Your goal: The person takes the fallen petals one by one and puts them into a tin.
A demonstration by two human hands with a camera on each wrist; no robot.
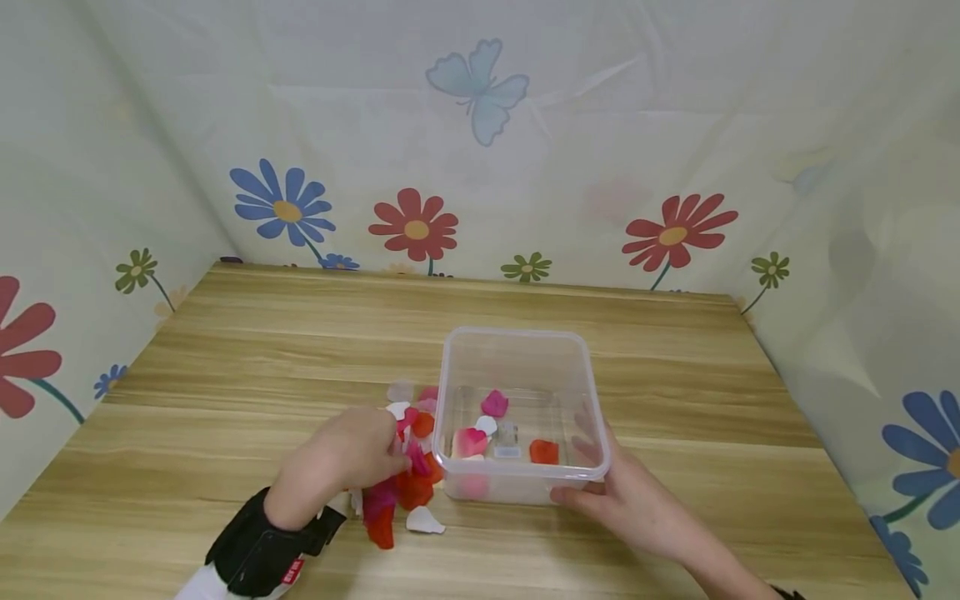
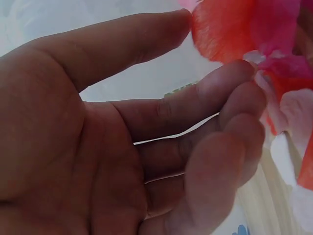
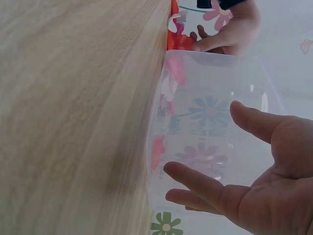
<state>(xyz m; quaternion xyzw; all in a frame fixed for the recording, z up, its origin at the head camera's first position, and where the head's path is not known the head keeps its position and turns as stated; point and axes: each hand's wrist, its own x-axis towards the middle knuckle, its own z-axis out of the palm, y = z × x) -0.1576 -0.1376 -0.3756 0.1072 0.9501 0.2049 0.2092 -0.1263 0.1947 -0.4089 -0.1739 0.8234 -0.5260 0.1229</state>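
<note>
A clear plastic box (image 1: 517, 483) stands on the wooden table, its top uncovered. Inside lie several loose artificial petals, among them a magenta petal (image 1: 494, 404) and an orange-red petal (image 1: 543, 452). My right hand (image 1: 637, 500) touches the box at its near right corner, thumb at the front wall and straight fingers along the right side (image 3: 264, 171). Left of the box is a heap of red, pink and white petals (image 1: 416, 492). Over the heap's left edge reaches my left hand (image 1: 348, 450); its fingertips (image 2: 242, 73) are at a red petal (image 2: 222, 29), with thumb and index finger apart.
A white petal (image 1: 425, 521) lies at the heap's near edge, in front of the box's left corner. The wooden table (image 1: 300, 333) extends around box and petals. Flower-printed white cloth (image 1: 570, 167) hangs behind it and along both sides.
</note>
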